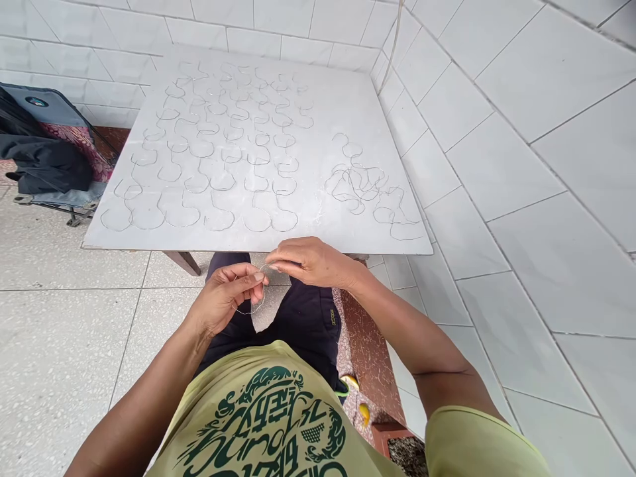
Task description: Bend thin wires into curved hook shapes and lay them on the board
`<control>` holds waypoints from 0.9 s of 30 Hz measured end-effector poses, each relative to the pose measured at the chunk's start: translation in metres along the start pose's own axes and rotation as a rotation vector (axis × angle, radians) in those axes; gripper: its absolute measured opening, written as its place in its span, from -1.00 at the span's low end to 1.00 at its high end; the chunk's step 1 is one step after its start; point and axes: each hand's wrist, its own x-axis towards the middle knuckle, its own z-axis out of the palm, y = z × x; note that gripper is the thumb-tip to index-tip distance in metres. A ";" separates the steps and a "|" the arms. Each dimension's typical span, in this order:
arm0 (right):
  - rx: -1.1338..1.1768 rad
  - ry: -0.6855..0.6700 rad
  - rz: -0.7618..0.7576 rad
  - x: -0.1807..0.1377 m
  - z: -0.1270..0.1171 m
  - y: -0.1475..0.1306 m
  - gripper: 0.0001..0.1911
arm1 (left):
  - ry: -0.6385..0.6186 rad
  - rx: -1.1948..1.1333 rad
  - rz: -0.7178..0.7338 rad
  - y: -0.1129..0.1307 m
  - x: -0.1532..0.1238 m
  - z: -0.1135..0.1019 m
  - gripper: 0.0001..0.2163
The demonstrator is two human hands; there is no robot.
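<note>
Head view, looking down past a pale green T-shirt point(263, 417) with a dark green print, onto the person's lap and dark trousers point(308, 331). The left hand point(223, 298) and right hand point(311, 262) are together in front of the body, just short of the counter's near edge, both pinching a thin, springy wire loop point(248, 312). The fingertips of both meet at its top, and its rounded bow hangs below the left hand. The smooth white counter point(318, 222) stands on dark wooden legs, and its matte surface carries faint scuffs. Across its left and middle lie many bent wire pieces point(201, 149), each a thin line of wavy curves and round lobes, set in loose, overlapping rows. Toward the right, a looser wire tangle point(355, 189) forms a knot of crossing loops. Glossy white wall tiles point(497, 165) rise along the far and right sides, and speckled pale floor tiles point(64, 318) spread beneath. On the left, dark fabric point(44, 159) is heaped on a folding chair point(50, 199). Near the right, two small yellow pieces point(364, 414) rest on a speckled reddish ledge point(370, 351).
</note>
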 end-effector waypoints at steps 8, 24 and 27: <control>0.062 -0.043 -0.080 -0.002 -0.005 0.006 -0.74 | -0.043 -0.001 -0.023 0.000 0.001 0.001 -0.82; 0.029 -0.186 0.004 0.011 -0.027 -0.007 -0.78 | -0.040 -0.043 -0.008 -0.002 -0.005 -0.005 -0.82; 0.003 -0.117 0.085 0.006 -0.024 -0.004 -0.81 | -0.015 -0.027 0.029 -0.001 -0.007 -0.005 -0.81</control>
